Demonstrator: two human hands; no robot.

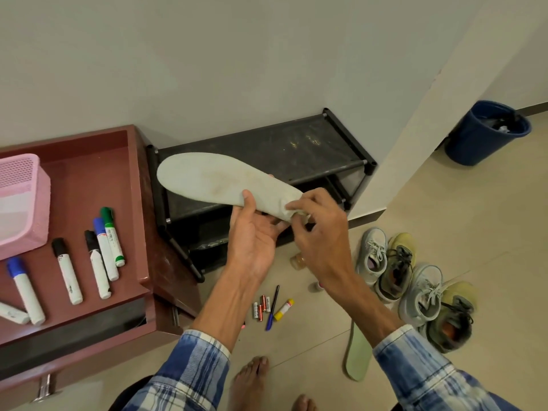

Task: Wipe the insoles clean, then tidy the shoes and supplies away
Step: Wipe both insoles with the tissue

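Note:
A pale grey insole (213, 180) with faint brown stains is held flat in the air in front of the black shoe rack (267, 161). My left hand (253, 232) grips it from below, thumb on top near its middle. My right hand (320, 229) pinches a small crumpled wipe (301, 214) against the insole's heel end. A second, light green insole (357, 355) lies on the floor by my right sleeve. Two grey sneakers (372, 255) and two olive sneakers (397, 268) stand in a row on the floor at the right.
An open reddish-brown drawer (89, 179) at left holds a pink basket (20, 203) and several markers (103, 250). Batteries (260, 310), a pen (272, 307) and a glue stick (283, 309) lie on the tiles. A blue bin (486, 132) stands far right. My bare feet (252, 381) are below.

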